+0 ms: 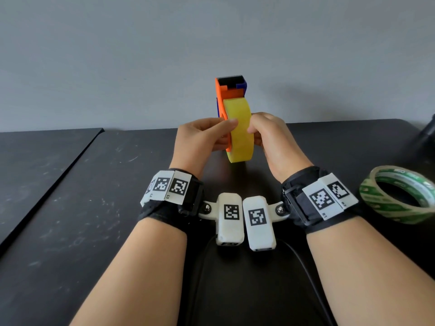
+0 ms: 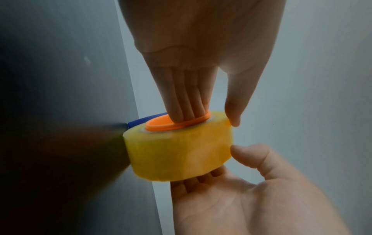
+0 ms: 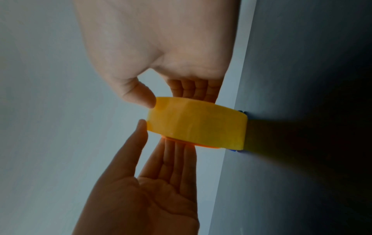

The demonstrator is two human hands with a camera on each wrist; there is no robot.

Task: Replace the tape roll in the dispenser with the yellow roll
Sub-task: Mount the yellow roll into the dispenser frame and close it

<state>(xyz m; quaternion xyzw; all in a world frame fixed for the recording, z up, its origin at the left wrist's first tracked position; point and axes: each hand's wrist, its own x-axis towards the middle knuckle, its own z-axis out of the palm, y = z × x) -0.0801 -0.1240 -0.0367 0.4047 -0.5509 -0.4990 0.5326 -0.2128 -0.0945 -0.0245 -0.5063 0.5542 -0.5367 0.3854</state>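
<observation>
Presently catalogued, all places given relative to the dispenser:

Dispenser: orange and blue, held up on end above the dark table, toothed cutter at the top; its foot seems to touch the table in the wrist views, not certain.

Yellow roll: seated on the dispenser's right face, round the orange hub, whose rim stands just proud of the roll's side.

Left hand: on the dispenser's left side; thumb laid across onto the roll's outer band, fingers straight behind against the dispenser's flat side. Fingers together, supporting rather than wrapped round.

Right hand: on the dispenser's right side; straight fingers bunched together with tips pressed on the hub, thumb touching the roll's edge. Extended, not clenched.

Green roll: flat on the table, well to the right of the dispenser and nearer the person, clear of both hands.

Dark round object: at the table's right edge, far right of the dispenser; only partly seen, kind not told.

Wrist units: white marker blocks on black straps, on both wrists, nearer the person than the dispenser.

Wall: plain grey, behind the dispenser.
</observation>
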